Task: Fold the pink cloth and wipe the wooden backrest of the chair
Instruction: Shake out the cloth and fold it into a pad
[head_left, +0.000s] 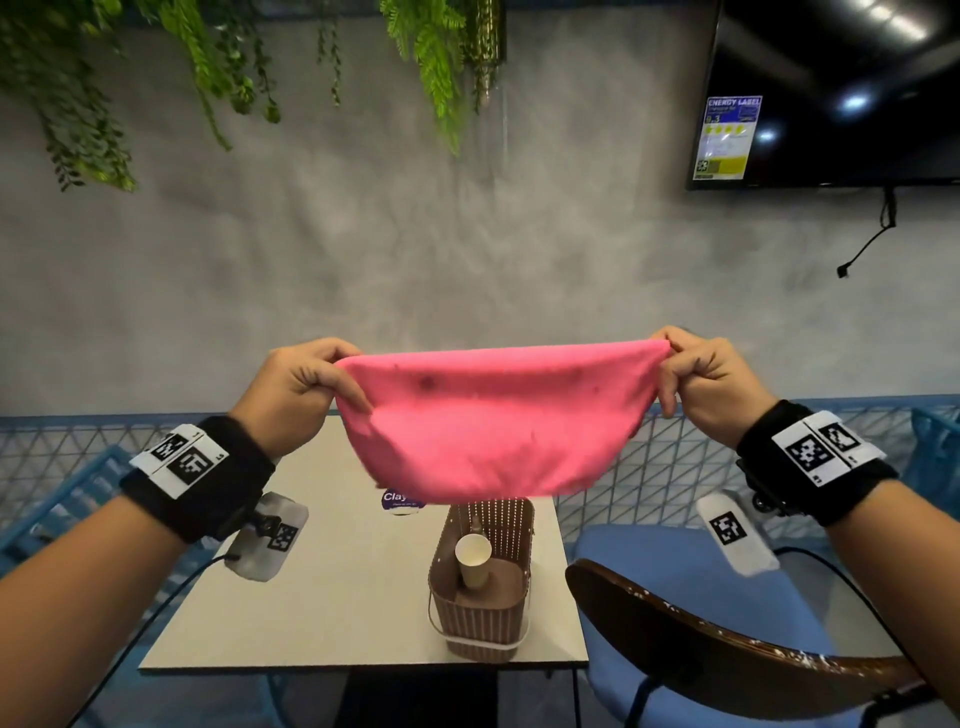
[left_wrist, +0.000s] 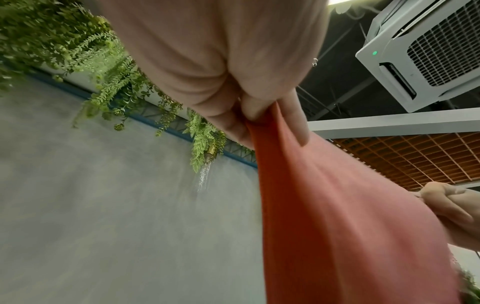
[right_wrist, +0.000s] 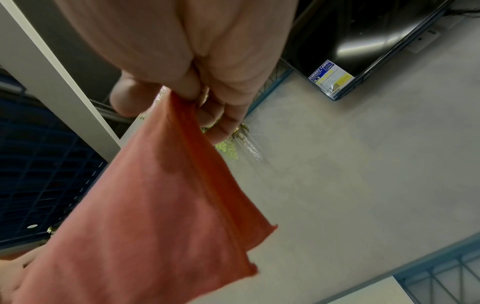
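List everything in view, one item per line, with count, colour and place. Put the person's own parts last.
pink cloth: one, pink, held up stretched above the table
table: one, pale top, below the cloth
basket: one, brown, on the table's right side
paper cup: one, white, inside the basket
sticker: one, purple, on the table, partly hidden by the cloth
chair backrest: one, dark wood with white specks, lower right
chair seat: one, blue, right of the table
screen: one, black, upper right wall
hanging plants: several, green, top
left hand: pinches the cloth's left end
right hand: pinches its right end

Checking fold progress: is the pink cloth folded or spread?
Folded once: pink cloth hangs doubled between left hand and right hand.
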